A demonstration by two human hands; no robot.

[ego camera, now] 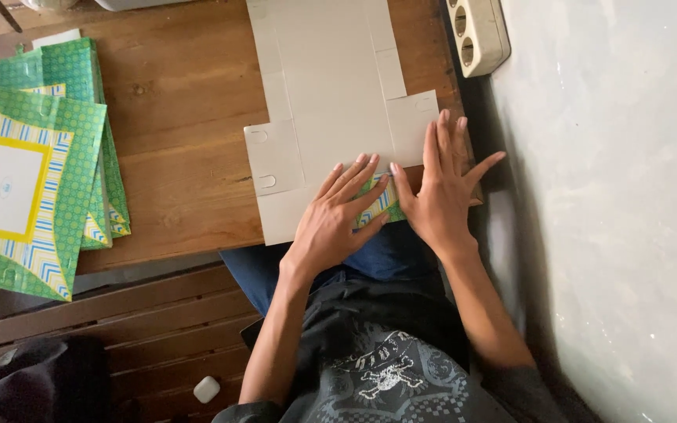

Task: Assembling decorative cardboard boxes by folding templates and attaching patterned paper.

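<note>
The left hand [331, 223] lies flat with its fingers spread and extended, pressing down on a folded-over flap of the flat cardboard box blank [331, 94]; it grips nothing, only presses. The right hand [440, 188] sits just beside it at about three o'clock, also open and flat, fingers splayed toward twelve o'clock and thumb stretched out toward two o'clock, palm resting on the near right corner of the same blank. The two index fingertips nearly meet over a strip of green, yellow and blue patterned print that shows where the flap is turned up.

The blank lies grey side up on the wooden table [182, 102], reaching from the near table edge toward twelve o'clock, its near end overhanging the person's lap. At nine o'clock from the hands, well apart, a stack of flattened green patterned boxes [33, 172] rests on the table's left edge. At one o'clock, beyond the blank, a beige power strip [478, 31] lies at the table's edge against the pale wall [613, 196]. At seven o'clock, down on the slatted wooden bench [158, 337], sits a small white object [206, 388].
</note>
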